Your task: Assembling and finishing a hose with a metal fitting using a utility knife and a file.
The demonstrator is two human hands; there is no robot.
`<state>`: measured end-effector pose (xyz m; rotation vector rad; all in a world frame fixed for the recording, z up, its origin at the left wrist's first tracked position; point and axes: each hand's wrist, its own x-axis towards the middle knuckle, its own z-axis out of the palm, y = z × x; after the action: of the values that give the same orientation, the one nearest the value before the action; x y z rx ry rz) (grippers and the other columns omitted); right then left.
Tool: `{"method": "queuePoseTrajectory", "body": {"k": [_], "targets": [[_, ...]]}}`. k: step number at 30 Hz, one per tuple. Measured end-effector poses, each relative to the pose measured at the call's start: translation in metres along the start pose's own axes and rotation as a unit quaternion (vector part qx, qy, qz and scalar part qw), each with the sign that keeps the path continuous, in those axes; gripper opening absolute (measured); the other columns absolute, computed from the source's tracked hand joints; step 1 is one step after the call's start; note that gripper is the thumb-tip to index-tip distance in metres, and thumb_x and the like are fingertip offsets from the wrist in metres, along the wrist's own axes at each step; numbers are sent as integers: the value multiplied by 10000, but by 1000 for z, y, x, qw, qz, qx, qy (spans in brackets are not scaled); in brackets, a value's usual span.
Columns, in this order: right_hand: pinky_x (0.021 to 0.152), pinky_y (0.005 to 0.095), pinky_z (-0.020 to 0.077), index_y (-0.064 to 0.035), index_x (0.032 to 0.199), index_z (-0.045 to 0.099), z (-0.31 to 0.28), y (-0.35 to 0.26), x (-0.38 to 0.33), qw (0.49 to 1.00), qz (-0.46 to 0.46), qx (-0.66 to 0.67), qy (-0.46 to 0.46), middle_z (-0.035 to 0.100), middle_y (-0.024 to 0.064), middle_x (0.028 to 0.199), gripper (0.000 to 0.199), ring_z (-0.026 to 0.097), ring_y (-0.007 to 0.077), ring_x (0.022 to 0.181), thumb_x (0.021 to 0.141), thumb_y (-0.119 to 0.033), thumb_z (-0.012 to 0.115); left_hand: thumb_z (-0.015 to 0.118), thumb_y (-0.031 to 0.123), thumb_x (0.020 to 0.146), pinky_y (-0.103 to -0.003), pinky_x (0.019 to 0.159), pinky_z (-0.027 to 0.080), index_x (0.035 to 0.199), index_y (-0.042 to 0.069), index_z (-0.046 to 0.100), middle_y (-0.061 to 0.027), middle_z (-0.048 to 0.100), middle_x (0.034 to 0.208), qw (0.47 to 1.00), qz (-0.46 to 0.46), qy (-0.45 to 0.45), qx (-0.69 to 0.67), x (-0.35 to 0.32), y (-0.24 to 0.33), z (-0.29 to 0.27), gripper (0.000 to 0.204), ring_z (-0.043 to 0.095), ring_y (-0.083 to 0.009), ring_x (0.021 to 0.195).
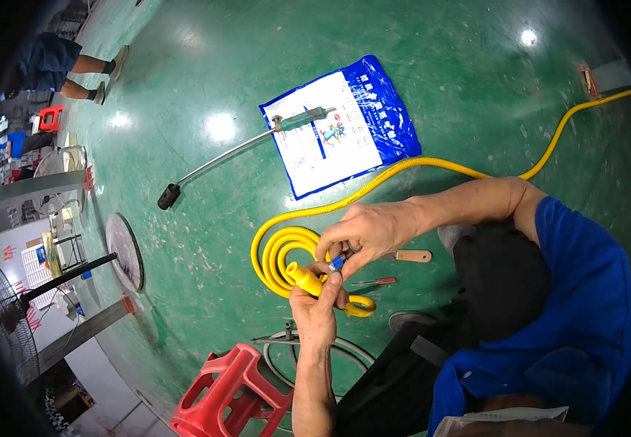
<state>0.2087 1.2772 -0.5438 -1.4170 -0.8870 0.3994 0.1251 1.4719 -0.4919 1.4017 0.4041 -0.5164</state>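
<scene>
1. Yellow hose (pixel 425 161): I see it coiled on the green floor (pixel 199 84), one stretch running just beside the lower edge and right corner of the plastic bag (pixel 315 171). Its yellow end piece (pixel 308 278) is up in the hands.
2. Left hand (pixel 314 315): fingers curled around that end piece, thumb up near a small blue-headed clamp (pixel 338 262).
3. Right hand (pixel 374 227): thumb and fingertips nearly meeting, pinching the clamp. I cannot tell whether it sits around the hose or beside it.
4. My worry: the pinch is narrow, so a slip could drop the clamp.
5. The stiff-looking coil might twist the end piece within the left fingers.
6. A drop could land near the red-handled screwdriver (pixel 385 280).
</scene>
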Motion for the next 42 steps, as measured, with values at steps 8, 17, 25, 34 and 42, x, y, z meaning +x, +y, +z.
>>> {"method": "queuePoseTrajectory", "body": {"k": [8, 17, 25, 34, 42], "targets": [[551, 293, 503, 7, 1081, 630, 9, 10, -3, 989, -128, -65, 26, 682, 101, 825, 325, 656, 182, 649, 797, -81, 761, 688, 141, 887, -299, 564, 462, 1021, 2, 581, -92, 610, 799, 999, -16, 9, 43, -9, -6, -9, 221, 561, -158, 586], [700, 372, 483, -39, 1131, 574, 55, 86, -133, 930, 96, -332, -127, 548, 84, 932, 560, 560, 245, 874, 739, -379, 784, 612, 301, 938, -371, 683, 452, 1008, 50, 577, -106, 606, 886, 988, 90, -22, -122, -27, -9, -35, 263, 568, -233, 757], [755, 377, 492, 10, 1181, 552, 91, 119, -194, 864, 139, -446, -186, 536, 139, 1012, 440, 544, 284, 951, 791, -177, 635, 614, 307, 895, -355, 679, 441, 939, 71, 557, -100, 568, 825, 981, 124, -48, -140, -50, -7, -60, 246, 525, -227, 769], [701, 393, 497, 1, 1247, 581, 29, 16, -77, 937, 303, 105, -139, 638, 176, 830, 385, 623, 257, 725, 925, -203, 535, 623, 279, 860, -332, 584, 396, 852, 33, 496, -85, 477, 677, 981, 138, -2, -136, -68, -14, -68, 277, 459, -183, 630], [711, 372, 501, -16, 1140, 672, 1, -41, -31, 997, 29, -12, -75, 679, 133, 888, 278, 642, 248, 767, 959, -201, 572, 590, 329, 902, -280, 516, 340, 813, 80, 482, -11, 407, 606, 988, 106, 48, -97, -72, -7, -55, 286, 386, -127, 558]]}}
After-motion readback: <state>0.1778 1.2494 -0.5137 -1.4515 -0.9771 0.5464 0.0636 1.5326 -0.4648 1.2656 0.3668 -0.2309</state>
